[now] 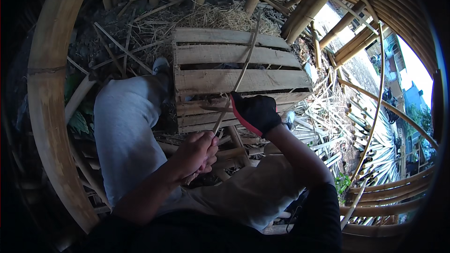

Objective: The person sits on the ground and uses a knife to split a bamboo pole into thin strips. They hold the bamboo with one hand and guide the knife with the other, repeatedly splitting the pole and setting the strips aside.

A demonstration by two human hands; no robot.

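Note:
My left hand (194, 153), bare, is closed round the lower end of a long, thin bamboo strip (247, 61). The strip slants up and away over a slatted wooden crate (234, 80). My right hand (257, 113) wears a black glove with red trim and is closed where the strip passes its fingers. A dark, narrow blade, apparently a knife (216, 108), sticks out leftward from the glove across the strip. Its handle is hidden in the hand. The crate stands between my legs, just beyond my hands.
A thick bamboo pole (47, 89) rises close on the left. Shavings (220, 16) lie behind the crate. Stacked bamboo poles (370, 159) and more scattered strips lie to the right, with a curved bamboo strip (378, 93) arching upward there. Bamboo posts (309, 7) stand at the back.

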